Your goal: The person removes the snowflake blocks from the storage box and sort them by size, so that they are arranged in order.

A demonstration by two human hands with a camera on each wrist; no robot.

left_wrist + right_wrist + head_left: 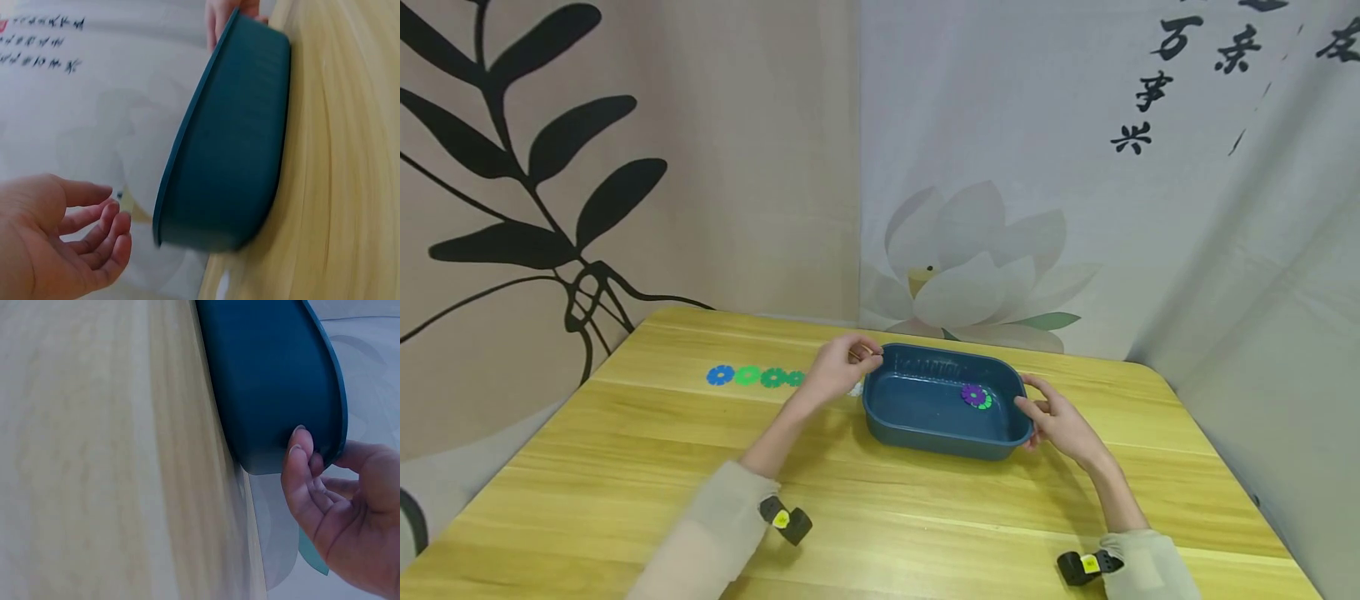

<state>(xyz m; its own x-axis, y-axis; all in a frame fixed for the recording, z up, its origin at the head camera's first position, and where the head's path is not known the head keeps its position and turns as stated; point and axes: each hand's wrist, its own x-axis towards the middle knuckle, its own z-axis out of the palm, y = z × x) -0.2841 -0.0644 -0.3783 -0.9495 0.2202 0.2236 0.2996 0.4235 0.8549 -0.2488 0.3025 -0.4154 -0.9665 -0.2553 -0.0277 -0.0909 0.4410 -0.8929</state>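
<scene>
A dark blue rectangular basin [936, 442] with rounded corners stands on the wooden table. My right hand [1063, 425] grips its right end, with the thumb over the rim and the fingers against the outer wall, as the right wrist view confirms. At the upper left corner of the basin is my left hand [838, 367]. In the left wrist view this hand [69, 237] has loosely bent fingers, apart from the basin wall [225, 137], and nothing shows in it. Inside the basin lie a purple notched disc [973, 395] and a light green one [987, 402], overlapping.
Left of the basin, several notched discs lie in a row: a blue disc [720, 375], a light green disc [748, 376], a darker green disc [773, 377] and others partly behind my left hand. Behind the table [925, 517] hangs a printed curtain [760, 167].
</scene>
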